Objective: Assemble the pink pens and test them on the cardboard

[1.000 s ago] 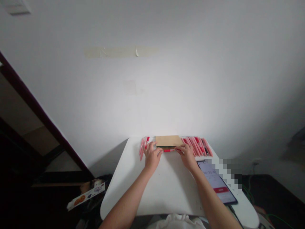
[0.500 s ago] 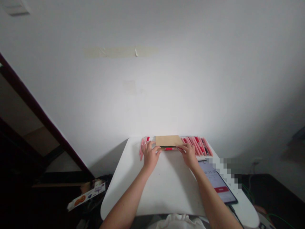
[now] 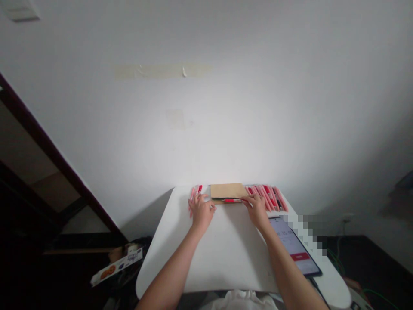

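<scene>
A flat brown cardboard box (image 3: 227,190) lies at the far edge of the white table (image 3: 226,254). My right hand (image 3: 257,209) pinches a red pen (image 3: 232,200) and holds it across the box's near opening. My left hand (image 3: 201,210) sits just left of the box, fingers curled and separate from the pen, beside a few pink pens (image 3: 194,194). A row of several pink and red pens (image 3: 267,197) lies right of the box.
A phone (image 3: 295,249) with a lit screen lies on the table's right side. A white wall rises right behind the table. Left of the table, low down, a printed carton (image 3: 116,263) rests in a dark area.
The red pen has moved a little further from me, up to the box's opening. My left hand has let go of the pen's end and drawn back to the left.
</scene>
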The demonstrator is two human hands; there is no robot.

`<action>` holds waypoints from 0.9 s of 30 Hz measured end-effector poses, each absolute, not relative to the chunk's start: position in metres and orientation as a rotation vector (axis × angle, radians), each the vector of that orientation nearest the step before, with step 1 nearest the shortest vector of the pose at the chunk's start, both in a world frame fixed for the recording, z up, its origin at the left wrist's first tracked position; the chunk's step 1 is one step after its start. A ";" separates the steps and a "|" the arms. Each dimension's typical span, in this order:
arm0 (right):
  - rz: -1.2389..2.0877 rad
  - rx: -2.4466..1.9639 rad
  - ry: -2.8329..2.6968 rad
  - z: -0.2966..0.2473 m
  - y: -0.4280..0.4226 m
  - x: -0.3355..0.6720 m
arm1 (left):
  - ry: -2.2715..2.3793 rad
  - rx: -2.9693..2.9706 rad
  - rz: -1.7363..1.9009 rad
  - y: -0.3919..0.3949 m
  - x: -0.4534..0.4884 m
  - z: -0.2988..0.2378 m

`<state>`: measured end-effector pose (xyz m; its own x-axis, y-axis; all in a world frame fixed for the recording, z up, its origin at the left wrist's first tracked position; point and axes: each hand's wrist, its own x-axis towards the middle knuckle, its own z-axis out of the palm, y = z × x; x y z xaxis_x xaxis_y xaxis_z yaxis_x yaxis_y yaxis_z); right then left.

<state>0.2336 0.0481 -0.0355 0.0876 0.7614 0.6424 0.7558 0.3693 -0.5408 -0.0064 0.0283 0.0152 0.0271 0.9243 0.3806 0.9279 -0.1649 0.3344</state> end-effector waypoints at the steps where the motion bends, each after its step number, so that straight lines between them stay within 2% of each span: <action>1: 0.005 -1.374 -1.649 -0.035 0.048 0.234 | -2.018 -2.258 -0.812 0.028 -0.006 0.017; 27: 0.008 -1.375 -1.651 -0.034 0.047 0.233 | -2.020 -2.310 -0.747 0.026 -0.002 0.013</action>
